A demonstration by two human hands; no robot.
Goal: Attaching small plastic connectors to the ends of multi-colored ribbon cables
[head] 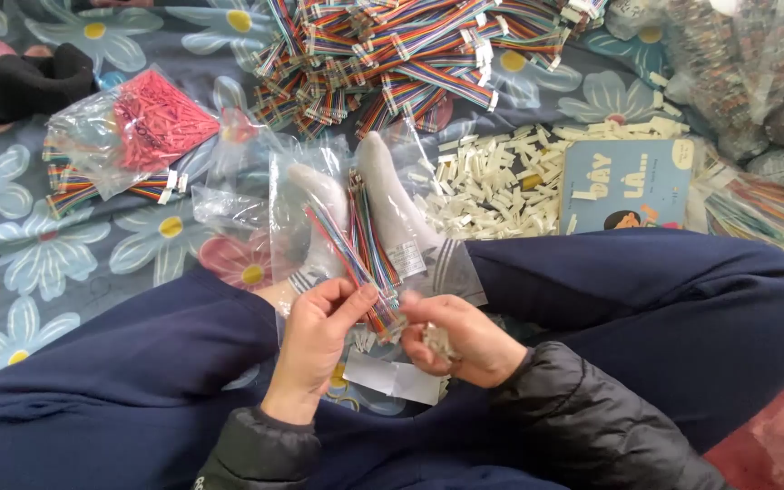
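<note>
I sit cross-legged in dark blue trousers. My left hand pinches the near end of a rainbow ribbon cable bundle that runs away from me over my white-socked feet. My right hand is curled around several small white plastic connectors and touches the cable end beside the left thumb. A clear plastic bag lies under the cables on my feet. A white paper slip rests on my lap below both hands.
A big heap of rainbow ribbon cables lies at the top. White connectors are strewn right of my feet, next to a blue book. A bag of red parts sits left, more bags at the right, on a flowered blanket.
</note>
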